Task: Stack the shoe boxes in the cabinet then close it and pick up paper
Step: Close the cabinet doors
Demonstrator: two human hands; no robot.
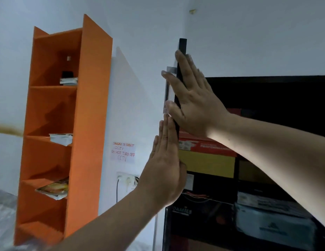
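Both your hands are on the black cabinet door (180,51), which you see edge-on as a thin dark strip standing upright against the white wall (248,37). Your right hand (192,98) lies flat on the door's inner face, fingers (183,66) straight and spread, thumb reaching round the edge near the silver handle (167,87) on the outer side. Your left hand (165,171) sits lower on the outer face, fingers straight and pressed together, palm against the panel — neither hand grips anything.

The door stands partly open, and behind your right forearm the dark cabinet (267,84) shows its load. The shoe boxes are stacked inside: a red-orange box (203,146) with white lettering on top, a yellow-fronted box (207,163) under it, a dark box (183,212) with pale print lower down, and to the right a light blue-grey box (272,227) with a white one (257,200) lying on it.

To the left an orange shelf unit (85,124) stands by the wall, holding small stacks of papers (61,139) and a glossy magazine (53,189) on its shelves. Between it and the cabinet, a handwritten note (123,153) — "do not turn off CCTV" — is taped above a wall socket (127,179) with a cable plugged in.
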